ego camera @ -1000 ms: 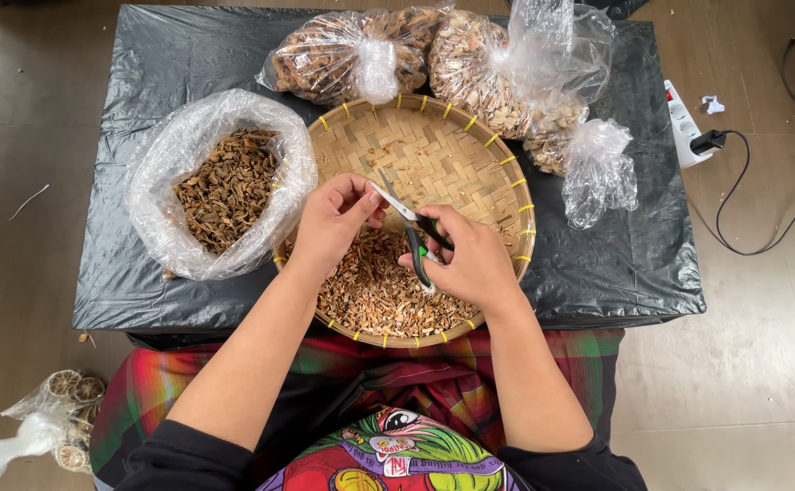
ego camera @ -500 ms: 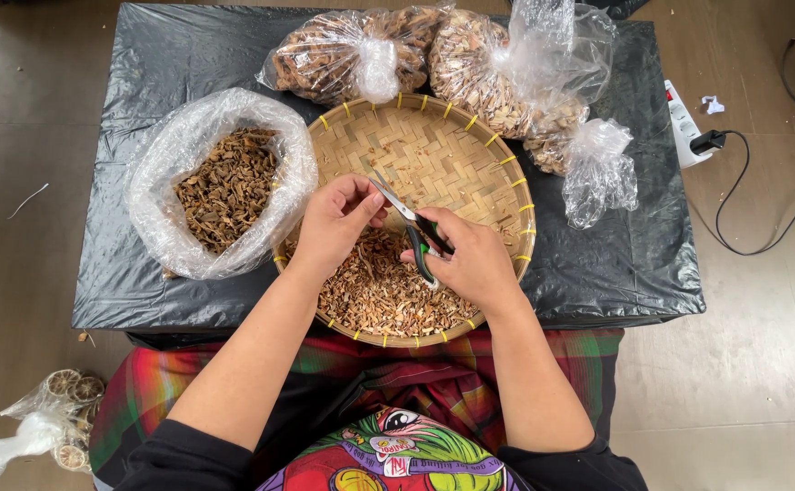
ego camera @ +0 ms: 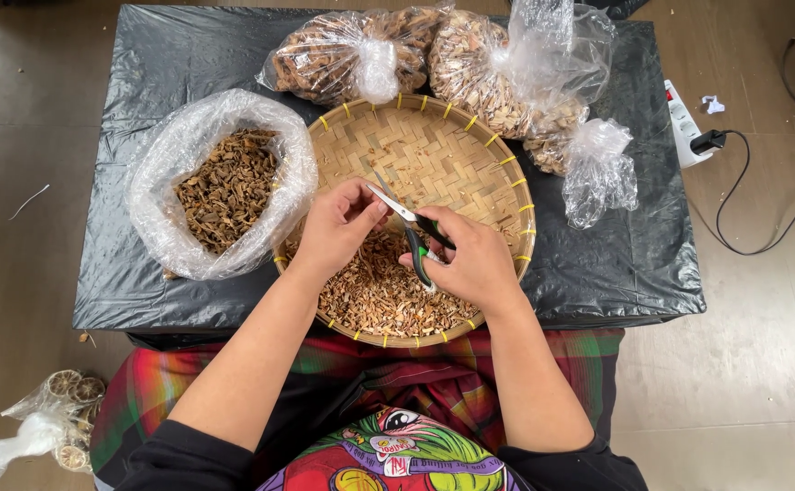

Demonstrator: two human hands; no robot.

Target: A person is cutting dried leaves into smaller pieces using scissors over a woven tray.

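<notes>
A: What is held in the right hand (ego camera: 475, 259)?

B: A pair of scissors (ego camera: 411, 225) with black and green handles is gripped there. The fingers are closed through and around the handles, and the blades are pointed up and to the left, toward the other hand. The blades are seen slightly parted.

A: And the left hand (ego camera: 338, 227)?

B: Its fingertips (ego camera: 372, 211) are pinched narrowly together right at the blades. Something small seems to be pinched between them, but what it is cannot be told.

A: What is found beneath the fingers?

B: A round woven tray (ego camera: 470, 150) is set under both hands. A heap of cut brown pieces (ego camera: 375, 295) is piled in the part of the tray just below the fingers; the part beyond the fingertips is left mostly bare.

A: What is placed around the hands?

B: An open plastic bag (ego camera: 225, 186) of dark dried bits is set just beside the left hand, touching the tray's rim. Beyond the fingertips, past the tray, tied bags (ego camera: 434, 59) of lighter pieces are laid on a black-covered table (ego camera: 634, 255).
</notes>
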